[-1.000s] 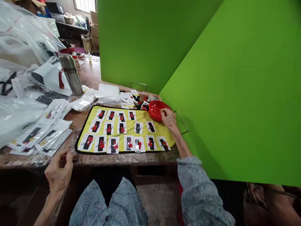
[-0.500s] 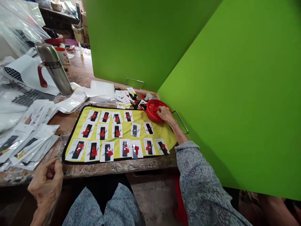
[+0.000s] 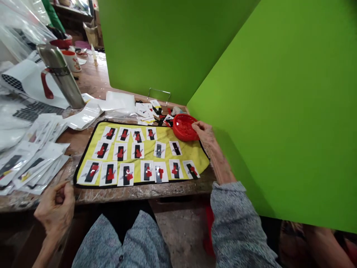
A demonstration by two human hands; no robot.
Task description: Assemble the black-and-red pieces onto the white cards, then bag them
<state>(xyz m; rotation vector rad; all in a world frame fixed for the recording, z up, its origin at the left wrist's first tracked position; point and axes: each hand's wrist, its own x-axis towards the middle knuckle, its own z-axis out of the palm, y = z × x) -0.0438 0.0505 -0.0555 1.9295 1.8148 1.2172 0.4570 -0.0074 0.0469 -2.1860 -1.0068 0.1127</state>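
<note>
My right hand (image 3: 205, 133) rests at the far right corner of the yellow mat (image 3: 189, 152), fingers curled on the rim of the red dish (image 3: 184, 127) there. My left hand (image 3: 55, 208) hangs at the tabletop's (image 3: 92, 83) near edge, fingers pinched together; I cannot tell whether they hold anything. Rows of small cards (image 3: 120, 152) cover the mat.

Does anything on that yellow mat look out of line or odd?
Mostly tidy rows of cards on the yellow mat. Two cards in the front row overlap, and the end card lies tilted. Beyond the red dish, by the right hand, loose cards lie jumbled.
</note>
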